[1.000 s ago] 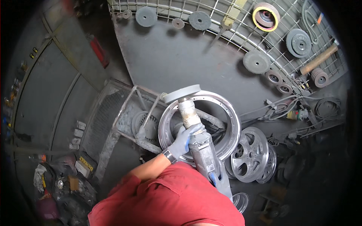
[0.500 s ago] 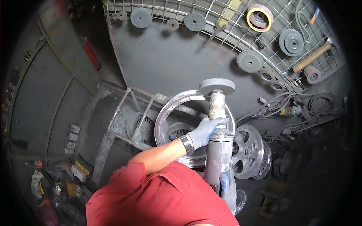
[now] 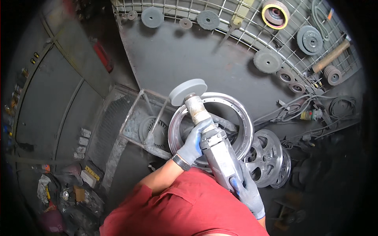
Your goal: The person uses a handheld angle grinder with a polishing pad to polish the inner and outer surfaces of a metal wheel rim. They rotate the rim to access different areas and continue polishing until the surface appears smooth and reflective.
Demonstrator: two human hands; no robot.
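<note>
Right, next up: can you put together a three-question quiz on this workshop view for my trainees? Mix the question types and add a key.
1. Short answer: which hand grips the power tool closer to its round grey disc?

2. True or false: a dark wristband is worn on the left wrist.

3. Multiple choice: where is the wooden-handled hammer?
A) At the lower left of the picture
B) Against the wire mesh, at the upper right
C) At the centre of the picture

Key:
1. The left hand; the right hand is farther back on the tool.
2. True.
3. B.
</note>
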